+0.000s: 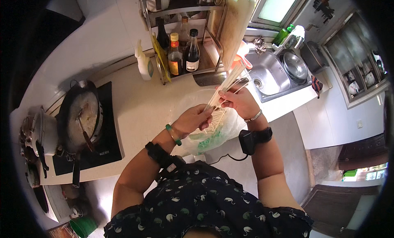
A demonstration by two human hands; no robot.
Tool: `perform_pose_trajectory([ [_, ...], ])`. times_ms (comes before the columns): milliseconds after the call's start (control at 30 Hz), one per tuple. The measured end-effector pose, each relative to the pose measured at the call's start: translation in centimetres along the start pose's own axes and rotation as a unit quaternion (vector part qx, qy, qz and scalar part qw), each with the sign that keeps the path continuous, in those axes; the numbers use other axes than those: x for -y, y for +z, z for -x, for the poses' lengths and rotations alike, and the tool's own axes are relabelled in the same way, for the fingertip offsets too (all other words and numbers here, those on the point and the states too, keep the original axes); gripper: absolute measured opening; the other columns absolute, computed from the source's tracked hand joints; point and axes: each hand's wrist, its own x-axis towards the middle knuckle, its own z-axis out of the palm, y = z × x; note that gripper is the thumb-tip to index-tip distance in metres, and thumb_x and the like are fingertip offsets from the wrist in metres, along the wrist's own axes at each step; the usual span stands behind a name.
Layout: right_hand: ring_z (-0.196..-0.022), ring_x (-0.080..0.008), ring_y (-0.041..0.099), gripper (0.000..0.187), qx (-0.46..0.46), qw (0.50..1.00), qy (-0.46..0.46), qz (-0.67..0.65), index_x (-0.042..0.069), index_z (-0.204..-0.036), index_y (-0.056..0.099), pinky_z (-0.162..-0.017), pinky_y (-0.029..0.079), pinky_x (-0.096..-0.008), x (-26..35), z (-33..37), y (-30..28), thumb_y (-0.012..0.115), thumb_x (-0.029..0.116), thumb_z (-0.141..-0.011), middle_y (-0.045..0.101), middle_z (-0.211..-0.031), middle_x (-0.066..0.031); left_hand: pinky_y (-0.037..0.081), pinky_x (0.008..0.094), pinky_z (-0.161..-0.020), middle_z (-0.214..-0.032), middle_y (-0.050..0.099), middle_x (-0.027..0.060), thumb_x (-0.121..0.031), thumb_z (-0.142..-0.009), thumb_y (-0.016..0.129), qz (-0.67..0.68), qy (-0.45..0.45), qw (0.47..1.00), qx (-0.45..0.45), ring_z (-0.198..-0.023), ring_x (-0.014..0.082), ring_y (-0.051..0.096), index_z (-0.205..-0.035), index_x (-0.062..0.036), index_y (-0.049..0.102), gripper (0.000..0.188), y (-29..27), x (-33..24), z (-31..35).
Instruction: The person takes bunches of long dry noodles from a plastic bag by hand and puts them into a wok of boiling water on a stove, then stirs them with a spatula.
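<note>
A bundle of long, thin, pale dry noodles [230,81] slants up and away between my two hands. Closed round its lower end is my left hand [194,120], with a green bangle at the wrist. My right hand [239,99] pinches the bundle higher up on its right side, and a few strands splay out past the fingers. Below both hands lies a clear plastic bag [215,140] with green print, on the counter near its front edge. More pale strands show inside the bag, partly hidden by my hands.
At left, a wok [99,122] with pale liquid and a ladle sits on the black cooktop [110,141], beside a lidded pot [45,127]. A rack [221,53] with sauce bottles stands behind the counter. A cleaver [209,78] lies before it. Right is the sink [271,76] with metal bowls.
</note>
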Motion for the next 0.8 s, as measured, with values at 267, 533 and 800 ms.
perform_pose_trajectory([
  [267,-0.068,-0.0093,0.056,0.017,-0.025,0.999,-0.021,-0.025,0.000,-0.090,0.059,-0.056,0.046,-0.0206,-0.4,0.3,0.6,0.061,0.014,-0.080,0.059,-0.078,-0.0033,0.031,0.0172,-0.049,-0.072,0.047,-0.0020,-0.033,-0.092,0.039,0.049,0.033,0.998,-0.029,-0.054,0.0036,0.034,-0.095,-0.0056,0.046,0.028,-0.1,0.7,0.3],
  [533,-0.061,-0.0093,0.055,0.020,-0.071,0.997,-0.033,0.007,0.001,-0.084,0.061,-0.052,0.044,-0.0205,-0.4,0.6,1.1,0.067,0.019,-0.075,0.058,-0.070,-0.0023,0.031,0.0165,-0.050,-0.075,0.048,-0.0015,-0.033,-0.093,0.037,0.033,0.050,0.998,-0.035,-0.054,0.0035,0.033,-0.099,-0.0073,0.047,0.028,-0.1,0.6,0.6],
  [800,-0.062,-0.0098,0.056,0.022,-0.067,0.997,-0.025,-0.017,0.000,-0.085,0.062,-0.052,0.045,-0.0211,-0.5,0.8,1.1,0.067,0.018,-0.074,0.059,-0.071,-0.0032,0.031,0.0170,-0.050,-0.075,0.048,-0.0010,-0.033,-0.093,0.037,0.058,0.057,0.996,-0.040,-0.054,0.0042,0.033,-0.099,-0.0077,0.046,0.028,-0.1,0.5,1.0],
])
